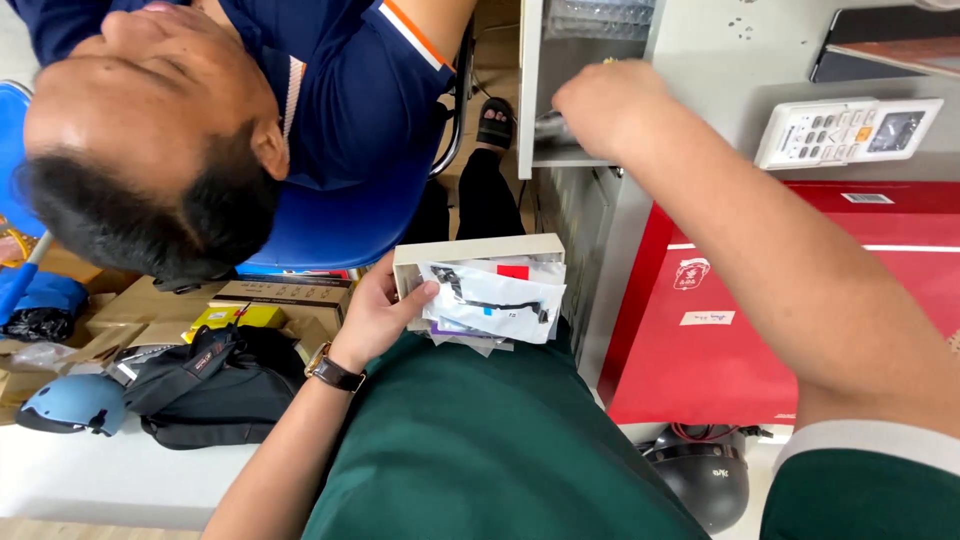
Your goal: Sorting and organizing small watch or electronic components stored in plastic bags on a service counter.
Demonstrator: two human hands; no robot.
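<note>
My left hand (pixel 375 315) grips a small cream box (pixel 478 250) by its side, held over my green-clad lap. Flat plastic packets (pixel 495 300) with dark parts and a red label lie stacked in the box. My right hand (pixel 605 105) is stretched forward into an open grey drawer (pixel 535 90), fingers curled at a shiny metal item that I cannot make out clearly. A bag of clear plastic lies deeper in the drawer.
Another person in a dark blue shirt sits on a blue chair (pixel 330 230) at the left. A red box (pixel 790 300), a white remote control (pixel 845 130), a black bag (pixel 215 385), a blue helmet (pixel 70 400) and a dark helmet (pixel 705 480) lie around.
</note>
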